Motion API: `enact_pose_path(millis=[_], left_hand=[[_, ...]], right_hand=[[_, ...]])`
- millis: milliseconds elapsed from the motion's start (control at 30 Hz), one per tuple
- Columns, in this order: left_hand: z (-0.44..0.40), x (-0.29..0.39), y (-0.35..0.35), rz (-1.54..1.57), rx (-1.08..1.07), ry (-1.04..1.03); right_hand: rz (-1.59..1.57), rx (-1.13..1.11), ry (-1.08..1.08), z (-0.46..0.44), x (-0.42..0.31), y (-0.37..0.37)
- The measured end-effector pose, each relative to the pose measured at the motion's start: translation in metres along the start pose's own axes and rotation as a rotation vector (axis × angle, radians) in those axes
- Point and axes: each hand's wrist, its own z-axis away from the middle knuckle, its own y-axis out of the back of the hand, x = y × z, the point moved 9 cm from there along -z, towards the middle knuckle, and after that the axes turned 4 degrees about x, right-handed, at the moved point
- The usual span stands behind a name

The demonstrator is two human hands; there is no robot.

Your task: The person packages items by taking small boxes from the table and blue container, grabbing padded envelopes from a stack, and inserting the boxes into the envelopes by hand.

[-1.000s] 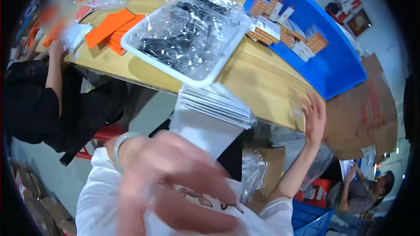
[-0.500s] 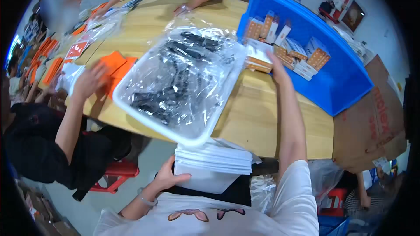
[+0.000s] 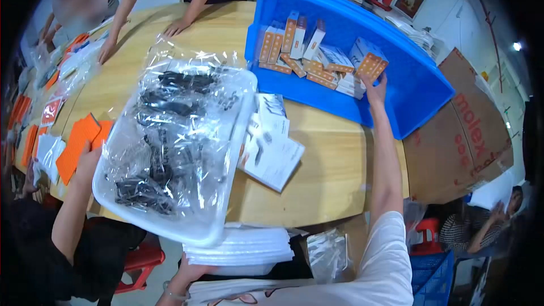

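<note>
My left hand (image 3: 191, 272) grips the left end of a stack of white foam pouches (image 3: 241, 249) at the table's near edge; its fingers are partly hidden. My right hand (image 3: 375, 88) reaches into the blue bin (image 3: 416, 93), its fingers closed on a small orange-and-white box (image 3: 372, 67). Several similar boxes (image 3: 326, 71) stand and lie in the bin. On the table between bin and tray lie white printed boxes (image 3: 275, 158), overlapping. Left of them is a white tray (image 3: 218, 215) filled with black items in clear plastic bags (image 3: 170, 141).
A brown carton (image 3: 462, 136) stands right of the bin. At left, a co-worker's hand (image 3: 88, 161) touches orange sheets (image 3: 76, 144). Another person's hands (image 3: 178, 26) rest on the far table side. Red stools (image 3: 139, 266) stand below.
My right hand has moved from a white box at the bin's near side to a box deeper inside. White boxes now lie on the table beside the tray. The view has shifted rightward.
</note>
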Motion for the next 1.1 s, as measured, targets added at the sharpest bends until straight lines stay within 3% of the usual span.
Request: enact_pose_path(millis=[67,233,400,500,633,733,867,900,967,1033,1100], left_hand=[[-0.009,-0.004,-0.001,-0.152,0.002,-0.051],[0.001,0.001,-0.006,-0.037,0.003,-0.104],[0.002,0.018,-0.028,-0.120,-0.068,0.020],[0.008,0.035,-0.031,-0.134,0.040,-0.094],[0.015,0.047,-0.041,0.057,0.132,-0.102],[0.014,0.069,-0.038,0.307,0.176,-0.250],[0.011,0.072,-0.064,-0.059,-0.159,-0.079],[0.015,0.074,-0.064,-0.057,-0.143,-0.091],[0.025,0.089,-0.061,-0.073,-0.015,-0.256],[0.037,0.099,-0.045,-0.098,0.163,-0.411],[0.071,0.128,-0.028,-0.320,0.421,-0.920]], right_hand=[[-0.144,-0.109,-0.057,-0.010,0.008,-0.020],[0.072,0.009,-0.017,0.017,-0.002,-0.022],[0.256,0.068,0.065,0.050,-0.035,0.012],[0.262,0.054,0.084,0.092,-0.076,0.038],[0.291,-0.050,0.122,0.137,-0.090,0.066],[0.376,-0.156,0.225,0.173,-0.099,0.079],[0.437,-0.285,0.325,0.211,-0.105,0.092],[0.446,-0.289,0.269,0.213,-0.102,0.100],[0.174,-0.185,0.161,0.214,-0.097,0.126],[-0.157,-0.194,-0.133,0.217,-0.077,0.146],[-0.611,-0.176,-0.329,0.227,-0.065,0.162]])
